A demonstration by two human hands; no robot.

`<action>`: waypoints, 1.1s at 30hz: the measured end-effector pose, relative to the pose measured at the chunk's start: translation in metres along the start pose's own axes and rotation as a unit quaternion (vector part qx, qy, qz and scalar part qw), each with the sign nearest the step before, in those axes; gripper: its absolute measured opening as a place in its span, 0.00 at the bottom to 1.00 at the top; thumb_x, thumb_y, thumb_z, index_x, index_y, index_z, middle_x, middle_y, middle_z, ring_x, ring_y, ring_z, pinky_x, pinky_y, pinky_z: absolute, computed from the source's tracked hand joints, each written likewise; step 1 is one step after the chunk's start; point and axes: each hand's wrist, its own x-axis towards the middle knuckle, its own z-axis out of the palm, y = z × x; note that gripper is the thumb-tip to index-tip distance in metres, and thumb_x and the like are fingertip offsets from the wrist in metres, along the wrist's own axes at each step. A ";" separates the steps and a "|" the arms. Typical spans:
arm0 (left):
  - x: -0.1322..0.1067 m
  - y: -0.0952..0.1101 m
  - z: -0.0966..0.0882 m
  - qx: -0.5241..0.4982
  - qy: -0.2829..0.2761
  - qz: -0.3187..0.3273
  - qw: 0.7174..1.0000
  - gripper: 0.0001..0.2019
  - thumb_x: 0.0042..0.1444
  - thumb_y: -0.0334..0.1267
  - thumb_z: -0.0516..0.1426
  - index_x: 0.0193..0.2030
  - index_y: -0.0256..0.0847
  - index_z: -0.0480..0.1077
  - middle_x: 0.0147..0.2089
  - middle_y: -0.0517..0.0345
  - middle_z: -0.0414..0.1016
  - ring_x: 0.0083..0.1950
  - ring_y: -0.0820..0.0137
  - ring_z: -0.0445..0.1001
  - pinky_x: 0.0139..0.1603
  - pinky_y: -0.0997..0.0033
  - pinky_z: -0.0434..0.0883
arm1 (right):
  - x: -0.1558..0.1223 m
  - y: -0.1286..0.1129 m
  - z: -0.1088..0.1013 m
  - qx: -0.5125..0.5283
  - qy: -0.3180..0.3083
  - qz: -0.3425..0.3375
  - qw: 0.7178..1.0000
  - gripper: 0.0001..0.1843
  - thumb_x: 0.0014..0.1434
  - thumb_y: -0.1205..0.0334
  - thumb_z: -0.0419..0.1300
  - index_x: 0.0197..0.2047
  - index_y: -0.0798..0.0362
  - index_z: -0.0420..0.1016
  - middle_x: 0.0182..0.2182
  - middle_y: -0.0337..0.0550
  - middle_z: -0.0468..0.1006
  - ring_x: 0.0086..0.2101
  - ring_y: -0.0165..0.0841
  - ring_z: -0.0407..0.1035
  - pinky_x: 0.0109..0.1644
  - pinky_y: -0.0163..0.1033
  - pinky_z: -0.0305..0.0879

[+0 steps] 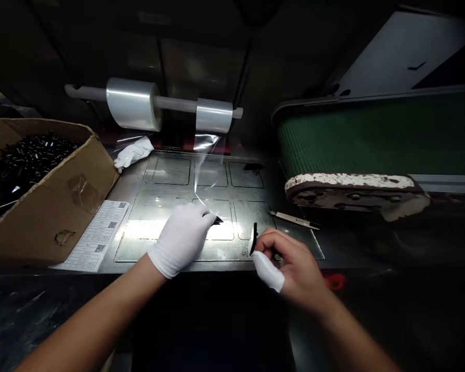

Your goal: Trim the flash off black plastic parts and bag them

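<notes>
My left hand [183, 237], in a white glove, is closed over a small black part [218, 220] and the end of a clear film strip [204, 170] on the metal work plate [170, 181]. That strip runs down from the smaller of two film rolls [214, 115] on a bar at the back. My right hand [290, 263] is bare but for a white finger cot on the thumb. It pinches a thin black part [254, 236] upright near the plate's front edge.
A cardboard box [58, 206] full of black parts stands at the left, with a printed label sheet [95, 237] beside it. A crumpled white glove [134, 153] lies at the back. Tweezers [294, 219] lie right of the plate. A green conveyor belt [372, 134] runs at the right.
</notes>
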 end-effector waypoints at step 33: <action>-0.084 0.016 0.028 0.058 0.059 -0.015 0.996 0.16 0.66 0.30 0.58 0.59 0.38 0.74 0.65 0.52 0.76 0.65 0.52 0.72 0.60 0.47 0.76 | 0.119 -0.030 0.051 -0.469 -0.342 -0.097 0.808 0.11 0.61 0.75 0.52 0.39 0.57 0.75 0.33 0.49 0.78 0.27 0.40 0.74 0.24 0.38 0.49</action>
